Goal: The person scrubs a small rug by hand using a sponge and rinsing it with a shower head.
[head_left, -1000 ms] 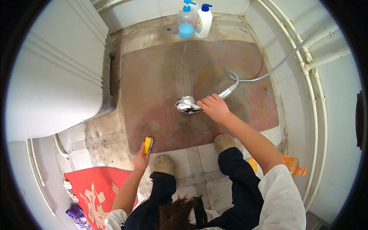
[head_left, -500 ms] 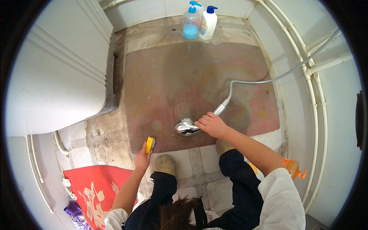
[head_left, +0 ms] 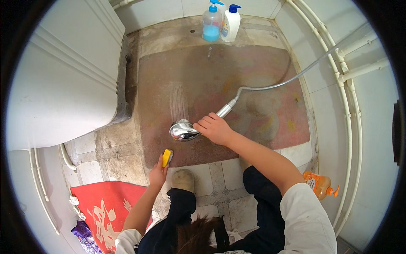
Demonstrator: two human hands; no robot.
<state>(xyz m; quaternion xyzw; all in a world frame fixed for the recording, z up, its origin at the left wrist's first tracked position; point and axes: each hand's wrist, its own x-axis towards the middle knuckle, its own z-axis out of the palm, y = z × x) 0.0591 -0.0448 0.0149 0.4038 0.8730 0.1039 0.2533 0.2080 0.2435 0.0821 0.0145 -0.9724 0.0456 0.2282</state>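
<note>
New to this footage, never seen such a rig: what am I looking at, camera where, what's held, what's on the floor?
No robot: these are one person's bare hands, seen from a wide fisheye camera on their head, looking down, hence the curved edges. The right hand holds a chrome shower head, spraying water across a worn, reddish-brown mat. The left hand holds a small yellow brush at the mat's near left corner. Beyond stand a pump bottle of blue liquid and a white pump bottle. At lower left lies a red patterned mat.
</note>
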